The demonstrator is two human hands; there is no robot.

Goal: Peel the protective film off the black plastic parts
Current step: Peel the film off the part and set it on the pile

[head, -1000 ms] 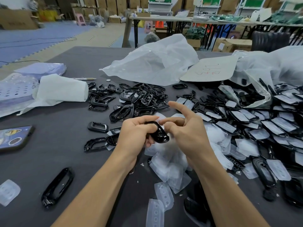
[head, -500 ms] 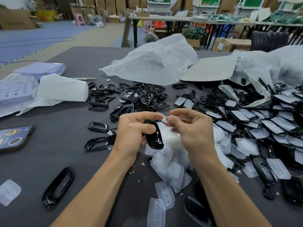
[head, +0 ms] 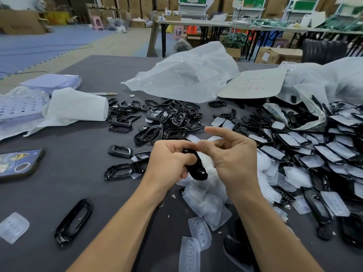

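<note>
Black part [head: 198, 169] gripped by left hand [head: 169, 160] fingers; right hand [head: 235, 160] fingers curl at its top, hold unclear. Peeled parts [head: 172, 116] lie behind; many filmed parts [head: 324, 152] await peeling.

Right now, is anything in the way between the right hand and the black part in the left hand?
No, nothing visible. The left hand grips the black part, and the right hand has its thumb at the part's top end. Whether it pinches anything is unclear.
</note>
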